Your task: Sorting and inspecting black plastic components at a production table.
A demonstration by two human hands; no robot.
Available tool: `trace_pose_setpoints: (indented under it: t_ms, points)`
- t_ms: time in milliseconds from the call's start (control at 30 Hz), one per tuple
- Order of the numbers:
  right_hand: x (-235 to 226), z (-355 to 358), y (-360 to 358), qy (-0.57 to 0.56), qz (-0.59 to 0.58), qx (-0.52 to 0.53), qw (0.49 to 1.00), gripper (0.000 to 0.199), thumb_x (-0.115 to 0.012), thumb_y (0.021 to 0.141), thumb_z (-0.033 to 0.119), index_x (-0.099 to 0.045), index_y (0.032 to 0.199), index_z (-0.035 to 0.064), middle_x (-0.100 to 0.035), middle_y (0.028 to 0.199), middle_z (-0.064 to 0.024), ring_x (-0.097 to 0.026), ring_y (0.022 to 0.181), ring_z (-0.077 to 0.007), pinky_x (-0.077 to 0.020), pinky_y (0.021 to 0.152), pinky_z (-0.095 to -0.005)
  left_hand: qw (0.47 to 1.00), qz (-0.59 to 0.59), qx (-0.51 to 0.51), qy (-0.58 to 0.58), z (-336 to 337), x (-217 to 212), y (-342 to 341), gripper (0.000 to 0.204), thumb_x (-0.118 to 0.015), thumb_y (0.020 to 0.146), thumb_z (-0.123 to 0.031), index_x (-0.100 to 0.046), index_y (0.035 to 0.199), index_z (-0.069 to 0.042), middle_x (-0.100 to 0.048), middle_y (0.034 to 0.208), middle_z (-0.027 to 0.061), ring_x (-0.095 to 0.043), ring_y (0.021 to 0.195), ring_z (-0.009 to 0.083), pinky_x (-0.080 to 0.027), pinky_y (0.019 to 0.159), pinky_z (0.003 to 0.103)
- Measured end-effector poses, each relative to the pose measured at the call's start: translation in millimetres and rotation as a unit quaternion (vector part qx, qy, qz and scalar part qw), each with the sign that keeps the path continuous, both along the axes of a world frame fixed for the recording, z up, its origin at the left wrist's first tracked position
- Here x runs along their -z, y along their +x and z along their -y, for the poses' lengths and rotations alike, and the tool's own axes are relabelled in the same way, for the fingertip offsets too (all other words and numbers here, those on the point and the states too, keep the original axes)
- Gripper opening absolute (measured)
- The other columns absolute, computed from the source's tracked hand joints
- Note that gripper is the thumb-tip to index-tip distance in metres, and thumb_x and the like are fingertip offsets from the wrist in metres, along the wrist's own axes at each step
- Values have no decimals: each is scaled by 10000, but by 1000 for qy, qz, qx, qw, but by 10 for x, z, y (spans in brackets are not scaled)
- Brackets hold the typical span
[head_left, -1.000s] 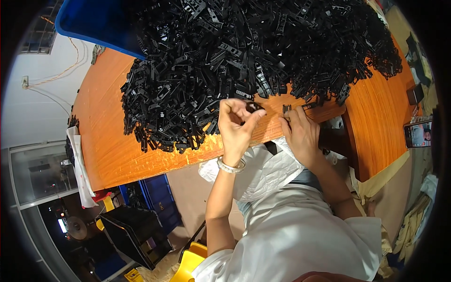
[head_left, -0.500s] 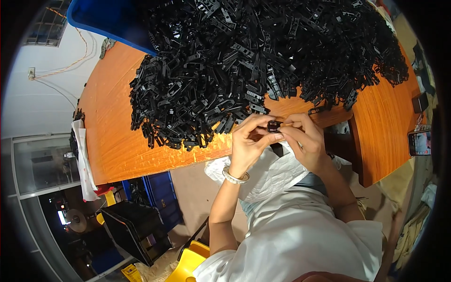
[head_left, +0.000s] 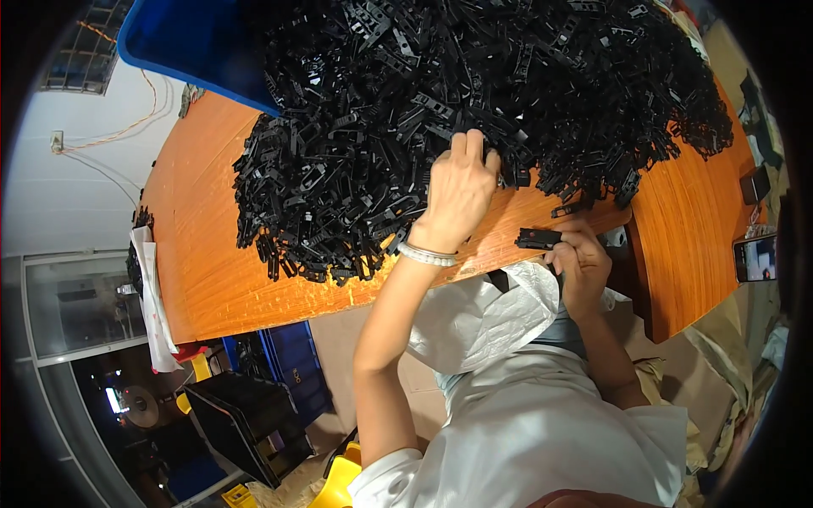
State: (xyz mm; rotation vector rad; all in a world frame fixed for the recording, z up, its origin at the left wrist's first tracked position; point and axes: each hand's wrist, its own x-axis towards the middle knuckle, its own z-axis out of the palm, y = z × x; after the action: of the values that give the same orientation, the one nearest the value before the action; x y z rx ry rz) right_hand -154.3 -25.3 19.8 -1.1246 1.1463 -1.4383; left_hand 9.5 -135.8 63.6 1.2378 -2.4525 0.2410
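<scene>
A big heap of small black plastic clip-like pieces [head_left: 356, 161] covers much of the wooden table [head_left: 199, 271]. At its near side my left hand [head_left: 461, 190] reaches in, back of the hand up and fingers bent down. Its fingertips are hidden, so what they pinch does not show. Near the table edge, my right hand [head_left: 583, 267] grips a black plastic clip [head_left: 538, 239] between thumb and fingers. The clip points left, and its exact kind is hard to tell.
A blue plastic bin [head_left: 186, 46] tilts over the heap at the far left. White sheeting [head_left: 474, 326] lies across my lap under the table edge. A phone [head_left: 756, 258] stands at the right, and a yellow chair [head_left: 339, 481] is low at the left.
Both hands were together over the table edge around a small black piece. My left hand has gone forward to the heap; my right has drawn slightly right and holds the clip.
</scene>
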Motion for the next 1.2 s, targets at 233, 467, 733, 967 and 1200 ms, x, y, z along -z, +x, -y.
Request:
trace_pose_setpoints:
  t_ms: [233,467,733,967,1200]
  points:
    - [-51,35,31,5,-6,-42,999,82,-439,801,-91,-519,820,-96,-494,861,-82,-490,586,-79,-364,492,-190,996,62,61,1,84,-1,44,106,-532,711,-40,-569,647,35,-444,776,110,-470,769,230,-426,585,309]
    - [-88,4,87,-23,8,-25,999,98,-453,789,-108,-523,856,-92,-488,903,-86,-497,620,-80,-361,497,-186,999,-5,47,15,38,-96,67,48,-539,676,-15,-557,680,29,-432,783,131,-451,773,266,-401,650,352]
    - [-192,95,91,-36,22,5,999,99,-460,804,-94,-528,875,-94,-499,913,-78,-499,644,-78,-375,532,-180,848,-362,-97,375,-405,-245,97,125,-649,728,-25,-568,798,39,-558,720,82,-539,571,121,-424,509,238]
    - [-205,176,162,-63,-66,49,995,35,-523,801,-76,-539,832,-75,-509,770,-50,-510,599,-79,-412,545,-190,618,-530,-96,572,-538,-231,94,366,-491,892,-283,-574,712,25,-464,473,0,-400,408,43,-303,401,187]
    - [-153,165,134,-62,-58,21,996,40,-540,784,-86,-540,817,-64,-510,742,-42,-510,606,-68,-411,550,-182,691,-551,-37,467,-723,-92,-101,178,-606,824,-177,-603,810,1,-552,630,-23,-437,518,17,-339,469,160]
